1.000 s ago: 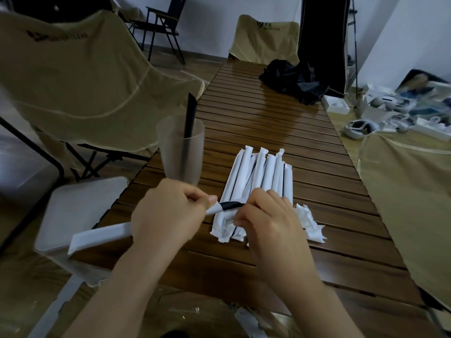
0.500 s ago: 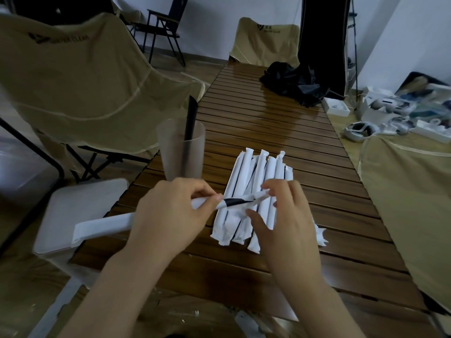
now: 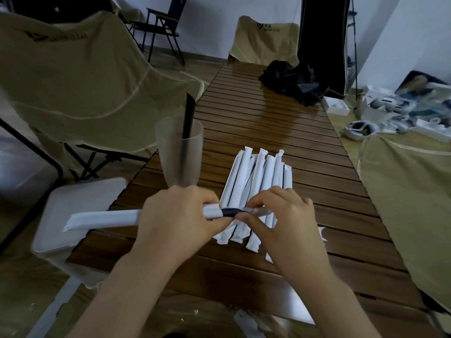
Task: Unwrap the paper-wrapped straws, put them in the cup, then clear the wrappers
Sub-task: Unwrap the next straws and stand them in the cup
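While the left hand (image 3: pixel 180 215) clenched the wrapped straw (image 3: pixel 105 219), its long axis ran crosswise, just in front of the cup (image 3: pixel 179 152), bare black end toward the right hand (image 3: pixel 280 215). That hand pinched what looked like the torn wrapper tip, so the paper would strip rightward, away from the cup.
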The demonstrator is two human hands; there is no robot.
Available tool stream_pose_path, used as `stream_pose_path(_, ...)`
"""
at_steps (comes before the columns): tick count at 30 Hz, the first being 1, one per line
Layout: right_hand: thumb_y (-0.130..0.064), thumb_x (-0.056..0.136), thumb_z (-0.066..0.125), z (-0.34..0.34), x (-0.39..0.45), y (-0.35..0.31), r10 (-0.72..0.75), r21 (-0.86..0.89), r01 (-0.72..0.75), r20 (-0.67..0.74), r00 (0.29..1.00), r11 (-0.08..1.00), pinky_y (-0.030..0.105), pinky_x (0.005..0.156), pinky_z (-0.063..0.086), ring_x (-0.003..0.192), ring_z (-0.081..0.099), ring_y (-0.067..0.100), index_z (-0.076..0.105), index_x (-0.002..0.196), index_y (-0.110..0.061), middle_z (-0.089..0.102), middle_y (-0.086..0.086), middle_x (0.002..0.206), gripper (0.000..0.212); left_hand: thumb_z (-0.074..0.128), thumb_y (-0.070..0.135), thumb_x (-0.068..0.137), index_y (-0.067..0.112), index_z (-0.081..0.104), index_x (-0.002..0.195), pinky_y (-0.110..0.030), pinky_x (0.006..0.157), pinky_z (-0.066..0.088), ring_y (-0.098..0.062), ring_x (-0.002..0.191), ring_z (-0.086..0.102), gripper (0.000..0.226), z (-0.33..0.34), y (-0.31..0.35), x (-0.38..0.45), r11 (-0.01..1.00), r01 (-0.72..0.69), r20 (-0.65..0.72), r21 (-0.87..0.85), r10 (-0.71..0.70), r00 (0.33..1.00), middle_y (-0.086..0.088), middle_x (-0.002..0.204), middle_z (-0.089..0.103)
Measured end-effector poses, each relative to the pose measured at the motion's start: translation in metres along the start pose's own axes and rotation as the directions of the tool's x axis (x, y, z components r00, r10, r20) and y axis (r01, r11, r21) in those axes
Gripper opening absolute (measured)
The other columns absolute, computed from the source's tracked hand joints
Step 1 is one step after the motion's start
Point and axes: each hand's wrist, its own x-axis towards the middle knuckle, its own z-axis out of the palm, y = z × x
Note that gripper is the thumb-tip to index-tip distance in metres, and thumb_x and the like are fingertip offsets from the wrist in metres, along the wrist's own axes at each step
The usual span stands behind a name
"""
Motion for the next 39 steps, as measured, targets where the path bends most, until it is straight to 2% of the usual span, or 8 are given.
stream_pose_path(7, -0.045, 0.079, 0.057, -0.004, 0.0, -0.002, -0.016, 0.036, 0.011, 0.132, 0.991, 0.999, 0.035, 0.077, 0.042, 0.078, 0.054, 0.007, 0.069, 0.085, -0.032, 0.065, -0.016, 0.08, 0.019, 0.051, 0.077, 0.074, 0.041, 0.065, 0.083, -0.016, 0.05, 0.032, -0.002, 0.055, 0.052, 0.04, 0.0, 0.0, 0.002, 0.998, 0.006, 0.044, 0.061, -0.009, 0.999, 0.014, 0.056, 0.052)
stream_pose_path(13, -0.016, 0.076, 0.073, -0.004, 0.0, -0.002, 0.035, 0.11, -0.056, 0.184, 0.982, 0.992, 0.042, 0.08, 0.048, 0.084, 0.057, 0.011, 0.07, 0.09, -0.028, 0.065, -0.013, 0.084, 0.018, 0.054, 0.072, 0.076, 0.039, 0.067, 0.086, -0.016, 0.052, 0.035, -0.005, 0.058, 0.054, 0.037, 0.002, 0.001, 0.004, 0.998, -0.014, 0.033, 0.067, 0.012, 0.999, 0.014, 0.059, 0.055)
stream_pose_path(19, -0.025, 0.078, 0.074, -0.003, -0.001, -0.005, 0.072, 0.164, -0.104, 0.19, 0.979, 0.981, 0.016, 0.07, 0.043, 0.085, 0.052, 0.003, 0.062, 0.082, -0.03, 0.059, -0.016, 0.083, 0.014, 0.054, 0.071, 0.076, 0.036, 0.068, 0.083, -0.013, 0.051, 0.033, -0.004, 0.06, 0.054, 0.039, 0.002, 0.001, 0.003, 0.996, -0.041, -0.006, 0.085, 0.042, 0.999, 0.014, 0.062, 0.057)
stream_pose_path(21, -0.022, 0.077, 0.076, -0.001, -0.001, -0.005, 0.037, 0.135, -0.06, 0.165, 0.986, 0.989, 0.015, 0.07, 0.042, 0.081, 0.053, 0.005, 0.063, 0.082, -0.028, 0.06, -0.014, 0.082, 0.015, 0.053, 0.072, 0.076, 0.036, 0.066, 0.083, -0.013, 0.051, 0.031, -0.003, 0.06, 0.054, 0.038, 0.002, 0.002, 0.002, 0.996, -0.044, -0.011, 0.084, 0.045, 0.999, 0.015, 0.063, 0.057)
stream_pose_path(25, -0.014, 0.073, 0.08, -0.001, 0.002, 0.002, -0.023, 0.131, 0.018, 0.039, 0.999, 0.991, 0.035, 0.066, 0.053, 0.074, 0.06, 0.013, 0.076, 0.087, -0.022, 0.07, -0.008, 0.08, 0.017, 0.05, 0.076, 0.074, 0.041, 0.065, 0.086, -0.015, 0.05, 0.032, -0.001, 0.058, 0.053, 0.04, 0.003, 0.001, 0.003, 0.999, -0.035, -0.019, 0.011, 0.035, 0.999, 0.016, 0.061, 0.056)
stream_pose_path(29, -0.018, 0.075, 0.068, -0.003, 0.001, 0.008, -0.073, 0.136, 0.072, 0.001, 0.997, 0.988, 0.041, 0.065, 0.055, 0.074, 0.064, 0.013, 0.078, 0.088, -0.022, 0.074, -0.009, 0.081, 0.016, 0.05, 0.083, 0.066, 0.042, 0.064, 0.083, -0.015, 0.05, 0.033, 0.001, 0.058, 0.053, 0.047, 0.003, 0.004, 0.002, 1.0, -0.014, 0.022, -0.028, 0.015, 1.0, 0.017, 0.06, 0.057)
stream_pose_path(34, -0.023, 0.078, 0.062, -0.002, 0.0, 0.002, -0.041, 0.131, 0.04, 0.008, 0.999, 0.991, 0.041, 0.07, 0.053, 0.075, 0.063, 0.01, 0.077, 0.085, -0.028, 0.073, -0.014, 0.078, 0.018, 0.06, 0.074, 0.069, 0.037, 0.065, 0.081, -0.017, 0.051, 0.031, -0.002, 0.059, 0.053, 0.04, 0.005, 0.004, 0.003, 0.997, -0.011, 0.098, 0.081, 0.003, 0.995, 0.014, 0.061, 0.056)
stream_pose_path(39, -0.022, 0.08, 0.06, -0.01, -0.002, -0.001, -0.083, 0.015, 0.083, -0.011, 0.996, 0.996, 0.029, 0.07, 0.036, 0.077, 0.059, 0.008, 0.075, 0.084, -0.031, 0.07, -0.018, 0.078, 0.018, 0.059, 0.071, 0.073, 0.037, 0.068, 0.088, -0.017, 0.052, 0.033, -0.003, 0.06, 0.053, 0.038, 0.009, 0.004, 0.004, 0.998, -0.026, 0.088, 0.056, 0.021, 0.996, 0.013, 0.062, 0.057)
